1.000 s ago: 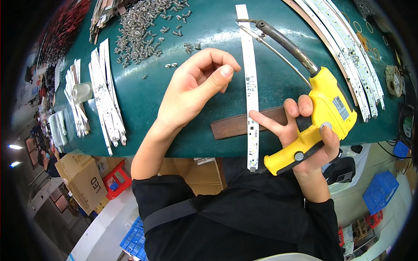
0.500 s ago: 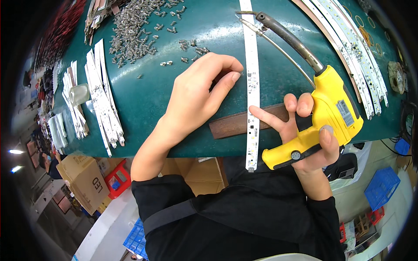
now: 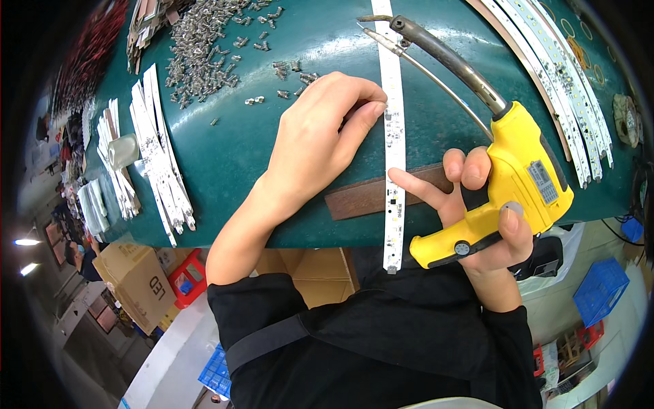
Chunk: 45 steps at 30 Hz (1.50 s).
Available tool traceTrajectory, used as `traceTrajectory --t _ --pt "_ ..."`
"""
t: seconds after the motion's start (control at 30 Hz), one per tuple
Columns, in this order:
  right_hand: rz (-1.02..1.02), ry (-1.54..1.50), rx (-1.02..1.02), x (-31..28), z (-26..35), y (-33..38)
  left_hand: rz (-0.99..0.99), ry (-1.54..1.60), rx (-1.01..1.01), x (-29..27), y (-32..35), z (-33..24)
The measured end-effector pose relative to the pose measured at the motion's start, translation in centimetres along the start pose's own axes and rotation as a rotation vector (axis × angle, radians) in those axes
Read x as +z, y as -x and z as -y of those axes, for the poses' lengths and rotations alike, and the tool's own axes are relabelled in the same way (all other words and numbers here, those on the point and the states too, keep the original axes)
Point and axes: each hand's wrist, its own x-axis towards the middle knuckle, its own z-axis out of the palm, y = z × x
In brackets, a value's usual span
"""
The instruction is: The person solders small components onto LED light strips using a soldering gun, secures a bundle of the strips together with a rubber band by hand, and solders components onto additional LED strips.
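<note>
A long white LED circuit strip (image 3: 394, 146) lies across a dark wooden bar (image 3: 361, 199), its near end reaching past the table edge. My left hand (image 3: 317, 129) is closed in a pinch, fingertips at the strip's left edge beside its small components. Whatever those fingers hold is too small or hidden to name. A yellow soldering gun (image 3: 521, 170) is gripped in my right hand (image 3: 501, 235), with one finger stretched out to the strip. The gun's dark barrel and thin metal feed tube point to the far left, their tips over the strip's far part.
Many small metal-and-glass parts (image 3: 197, 51) are heaped on the green table (image 3: 272, 160) at the far left. Bundles of white strips (image 3: 160, 146) lie at left, curved LED strips (image 3: 555, 75) at right. An opened carton (image 3: 317, 273) stands below the table edge, and a blue crate (image 3: 601, 293) at lower right.
My left fingertips have moved slightly right and up to the strip's edge. The soldering gun's tip has shifted a little left. The view has shifted slightly.
</note>
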Motion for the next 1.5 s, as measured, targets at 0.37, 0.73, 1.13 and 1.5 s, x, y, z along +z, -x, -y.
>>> traceTrajectory --t 0.37,0.73,1.13,1.5 --pt "0.005 -0.036 0.012 -0.2 0.0 0.1 0.046 -0.018 -0.031 -0.3 0.0 0.0" --pt "-0.006 -0.011 0.022 -0.1 0.2 0.1 -0.037 -0.245 0.177 0.6 0.2 -0.2" --pt "-0.138 -0.001 0.054 0.9 1.6 0.3 0.025 -0.038 0.088 -0.3 0.5 0.2" --pt "-0.287 0.659 0.148 3.4 7.6 4.7 0.021 0.031 0.098 -0.1 1.1 0.2"
